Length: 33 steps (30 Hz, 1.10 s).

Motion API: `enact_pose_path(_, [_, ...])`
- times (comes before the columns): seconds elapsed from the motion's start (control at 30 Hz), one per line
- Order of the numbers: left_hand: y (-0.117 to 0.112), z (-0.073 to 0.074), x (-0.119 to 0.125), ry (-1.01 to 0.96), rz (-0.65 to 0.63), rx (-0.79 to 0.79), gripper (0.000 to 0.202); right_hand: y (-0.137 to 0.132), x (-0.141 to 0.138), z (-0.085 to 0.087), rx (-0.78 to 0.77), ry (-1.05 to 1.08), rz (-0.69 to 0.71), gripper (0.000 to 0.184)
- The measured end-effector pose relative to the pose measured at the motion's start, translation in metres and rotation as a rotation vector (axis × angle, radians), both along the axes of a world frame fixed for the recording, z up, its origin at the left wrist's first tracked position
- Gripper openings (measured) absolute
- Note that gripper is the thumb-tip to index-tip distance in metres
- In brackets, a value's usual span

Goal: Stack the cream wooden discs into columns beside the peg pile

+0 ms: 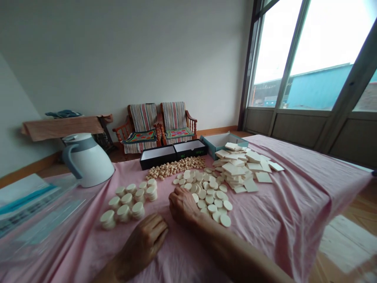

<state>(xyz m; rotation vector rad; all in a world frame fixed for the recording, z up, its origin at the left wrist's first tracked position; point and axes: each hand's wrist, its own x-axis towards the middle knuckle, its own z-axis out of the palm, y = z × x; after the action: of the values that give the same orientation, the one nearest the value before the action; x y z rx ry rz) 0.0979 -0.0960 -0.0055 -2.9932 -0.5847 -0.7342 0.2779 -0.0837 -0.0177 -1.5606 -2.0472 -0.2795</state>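
My left hand [149,235] rests on the pink cloth with its fingers curled under, in front of the stacks of pale round wooden discs [126,199]. Whatever its fingers may hold is hidden. My right hand [183,205] lies at the left edge of a loose pile of the same discs [210,192]. Its fingers bend down and inward, and the back of the hand hides what is under them. The neat stacks stand in short rows to the left of both hands.
Small wooden beads [173,168] are heaped behind the discs, before two black trays [159,154]. Square wooden pieces [240,167] pile up at right, by a blue-grey box [212,143]. A white jug [91,161] and plastic packaging [44,212] occupy the left side.
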Motion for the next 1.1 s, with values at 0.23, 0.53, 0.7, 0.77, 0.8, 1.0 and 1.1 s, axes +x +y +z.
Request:
enact_pose_path(0.23, [0.0021,0.0008,-0.0002,-0.057,-0.016,-0.034,0.023,0.0015,-0.0009,-0.0004,0.006,-0.003,-0.002,0.01])
enact_pose_path(0.53, [0.0041,0.0016,-0.003,-0.052,-0.043,-0.068,0.02,0.0024,-0.0015,-0.001,0.008,0.02,0.008,0.01])
enact_pose_path(0.7, [0.0052,0.0009,-0.0039,-0.021,-0.039,-0.088,0.02,0.0028,-0.0005,-0.0018,0.001,0.031,0.01,0.012])
enact_pose_path(0.77, [0.0049,0.0015,-0.0036,-0.008,-0.033,-0.103,0.02,0.0029,0.0003,-0.0022,0.005,0.035,0.006,0.012])
enact_pose_path(0.8, [0.0047,0.002,-0.0035,-0.005,-0.031,-0.109,0.02,0.003,0.0006,-0.0024,0.005,0.037,0.006,0.012])
enact_pose_path(1.0, [0.0032,0.0021,-0.004,-0.001,-0.024,-0.129,0.02,0.0037,0.001,-0.0036,-0.007,0.04,0.021,0.013])
enact_pose_path(1.1, [0.0027,0.0019,-0.0051,0.002,-0.03,-0.128,0.02,0.004,0.0006,-0.0047,-0.017,0.044,0.026,0.013])
